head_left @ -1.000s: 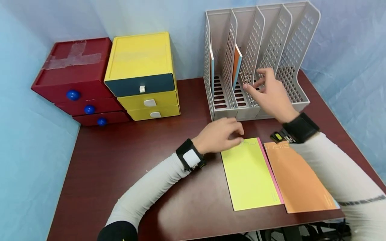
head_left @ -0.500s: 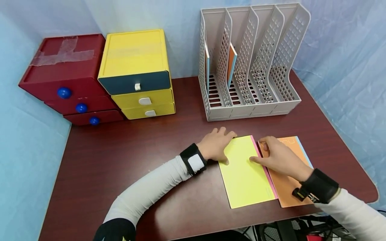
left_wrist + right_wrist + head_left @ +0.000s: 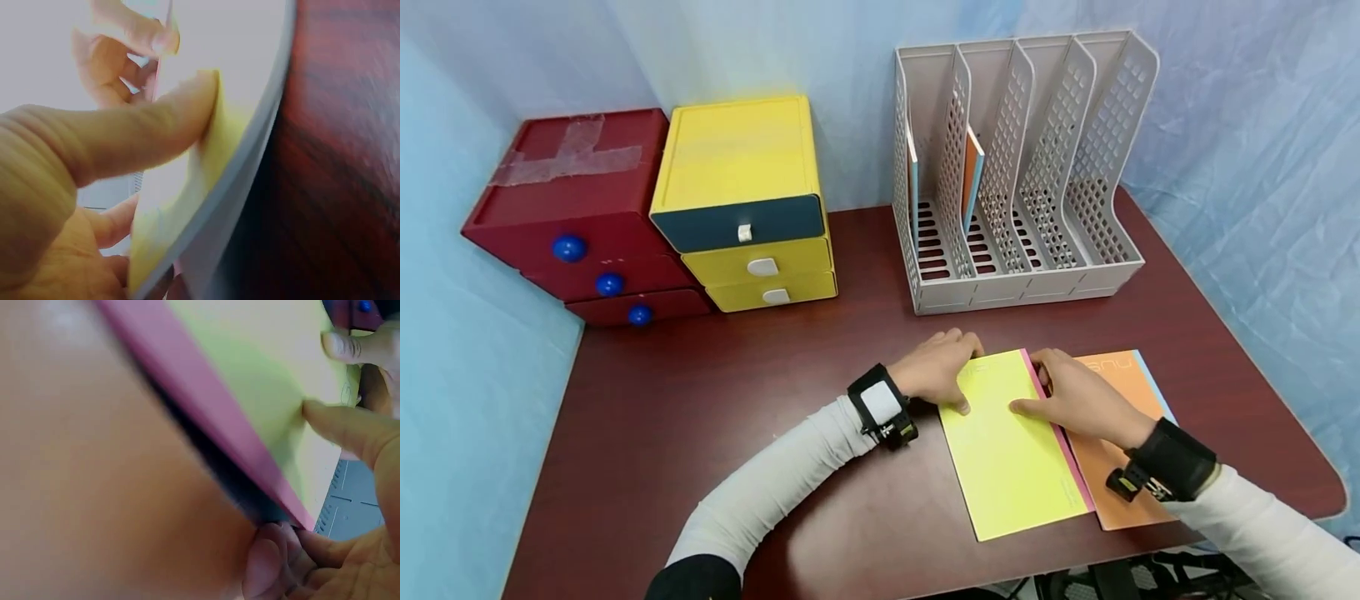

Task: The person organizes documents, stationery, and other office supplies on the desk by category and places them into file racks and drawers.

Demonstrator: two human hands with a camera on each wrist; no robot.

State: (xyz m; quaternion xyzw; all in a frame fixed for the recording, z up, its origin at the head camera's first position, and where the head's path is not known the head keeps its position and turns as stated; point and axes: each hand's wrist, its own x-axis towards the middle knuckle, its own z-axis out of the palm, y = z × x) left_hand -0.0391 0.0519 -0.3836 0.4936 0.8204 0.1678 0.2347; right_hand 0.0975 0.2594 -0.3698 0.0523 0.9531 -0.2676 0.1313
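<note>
A yellow notebook with a pink spine lies at the front right of the table, its far end tipped up a little. My left hand grips its far left corner, thumb on the cover and fingers beneath, as the left wrist view shows. On the far right corner my right hand pinches it, the thumb pressing the yellow cover and the fingers curled under the pink spine. An orange notebook with a blue spine lies to the right, partly under the right hand and wrist.
Behind the notebooks stands a grey file rack with upright dividers; thin orange-and-blue books lean in its left slots. A yellow drawer box and a dark red drawer box stand at the back left. The table's front edge runs close below the notebooks.
My right hand has come down from the file rack to the yellow notebook's right corner. The left hand has closed on the left corner, and the notebook's far end has risen slightly.
</note>
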